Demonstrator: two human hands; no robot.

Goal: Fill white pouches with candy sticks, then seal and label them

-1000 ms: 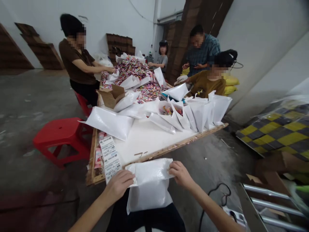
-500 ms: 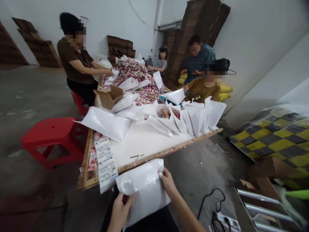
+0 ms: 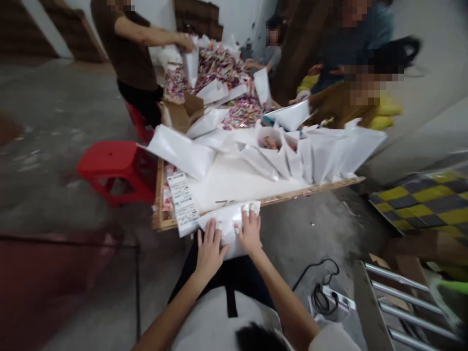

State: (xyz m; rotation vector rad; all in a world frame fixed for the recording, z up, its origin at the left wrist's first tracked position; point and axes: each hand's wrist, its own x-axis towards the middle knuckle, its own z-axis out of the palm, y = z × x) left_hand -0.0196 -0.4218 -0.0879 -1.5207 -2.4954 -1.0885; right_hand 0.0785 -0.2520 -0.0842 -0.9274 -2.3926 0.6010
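A white plastic mailer bag (image 3: 228, 225) lies at the near edge of the table, partly over my lap. My left hand (image 3: 211, 252) rests on its left part, palm down with fingers stretched out. On the right part, my right hand (image 3: 250, 233) presses down with its fingers extended. Both hands are open and touch the bag's upper face. To the left of the bag, a strip of printed labels (image 3: 183, 204) hangs over the table's edge. Another white bag (image 3: 183, 152) lies farther up the table (image 3: 234, 178).
Several white bags (image 3: 329, 153) stand along the right side, some with small wrapped packets inside. Behind them is a heap of colourful packets (image 3: 219, 66) and an open cardboard box (image 3: 185, 112). Co-workers stand or sit around the table. A red stool (image 3: 109, 158) is left; a power strip (image 3: 338, 297) lies right.
My hands have gone from gripping the bag's sides to lying flat on it, and the bag now lies flatter against the table edge. The view has tilted downward.
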